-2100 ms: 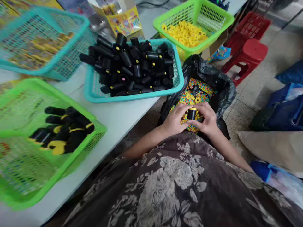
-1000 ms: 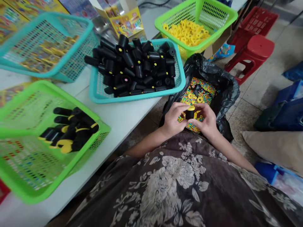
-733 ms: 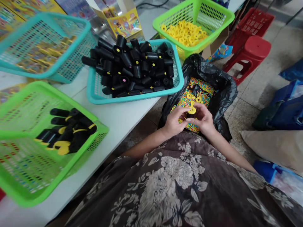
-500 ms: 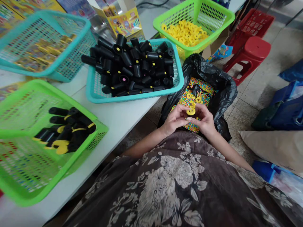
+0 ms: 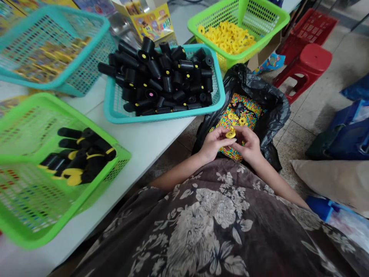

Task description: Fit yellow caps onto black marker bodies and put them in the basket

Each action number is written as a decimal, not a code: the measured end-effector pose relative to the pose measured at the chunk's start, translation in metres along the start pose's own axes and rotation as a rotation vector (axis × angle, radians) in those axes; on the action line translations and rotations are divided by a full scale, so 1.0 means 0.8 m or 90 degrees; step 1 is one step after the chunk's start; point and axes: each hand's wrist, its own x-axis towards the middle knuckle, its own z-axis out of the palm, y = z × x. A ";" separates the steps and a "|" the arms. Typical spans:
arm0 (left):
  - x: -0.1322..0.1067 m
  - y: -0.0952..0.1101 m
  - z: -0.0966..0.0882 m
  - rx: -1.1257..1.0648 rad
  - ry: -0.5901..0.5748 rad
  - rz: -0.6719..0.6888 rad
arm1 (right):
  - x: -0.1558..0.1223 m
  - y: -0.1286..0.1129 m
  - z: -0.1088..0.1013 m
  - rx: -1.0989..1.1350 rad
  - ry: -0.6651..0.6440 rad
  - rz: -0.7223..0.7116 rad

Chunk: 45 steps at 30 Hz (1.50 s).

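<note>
My left hand and my right hand meet over a black bag of small coloured beads. Together they pinch a short black tube with a yellow ring cap on its top end; the tube's body is mostly hidden between my fingers. A few loose yellow rings lie on the beads just beyond my hands. Both hands are closed round the piece.
On the white table stand a teal basket of black tubes, a green basket with capped black tubes, another teal basket, and a green basket of yellow rings. A red stool stands on the floor.
The tube stood upright between my hands with its black side showing. It has tipped so that its yellow capped end faces up, and my fingers have closed in round it.
</note>
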 end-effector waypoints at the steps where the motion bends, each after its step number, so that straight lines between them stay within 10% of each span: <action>1: 0.000 0.000 0.000 -0.006 0.002 -0.009 | 0.001 -0.001 -0.001 0.006 -0.011 0.012; 28: -0.019 0.000 -0.013 0.039 0.106 -0.038 | -0.008 0.000 0.024 0.036 -0.066 -0.005; 45: -0.020 -0.001 -0.024 0.450 0.087 0.458 | 0.017 -0.018 0.021 0.401 -0.095 0.396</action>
